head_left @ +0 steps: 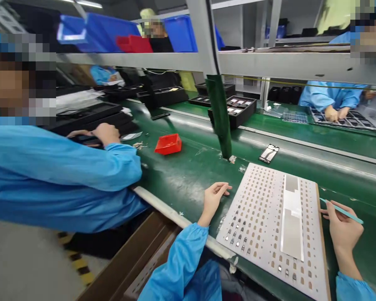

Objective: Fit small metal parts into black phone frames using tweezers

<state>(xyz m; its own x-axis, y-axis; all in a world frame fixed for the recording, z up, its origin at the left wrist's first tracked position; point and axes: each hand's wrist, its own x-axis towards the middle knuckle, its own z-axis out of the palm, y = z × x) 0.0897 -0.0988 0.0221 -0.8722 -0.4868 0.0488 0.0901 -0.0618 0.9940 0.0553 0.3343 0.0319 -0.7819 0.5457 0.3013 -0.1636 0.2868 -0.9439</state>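
Here's the perforated jig board, lying flat on the green bench, and everything plays out around it. The left hand rests on the bench just off the board's left edge, fingers loosely curled and pointing at it, holding nothing. The right hand sits at the board's right edge, pinching a slim teal stylus in a narrow pen grip, its tip at the board's wooden rim.

Small dark components fill the pockets in the board's near left corner; most other pockets look empty. A pale strip runs down the board's middle. Beyond its far edge lies a phone frame, next to the green post. A red tray sits well to the board's far left, near a co-worker's blue sleeve.

The risk, as I judge it: the board's near corner overhangs the bench edge, so a nudge from the left hand could skew it and shake those tiny parts loose. A stray swipe of the stylus might flick one out too.
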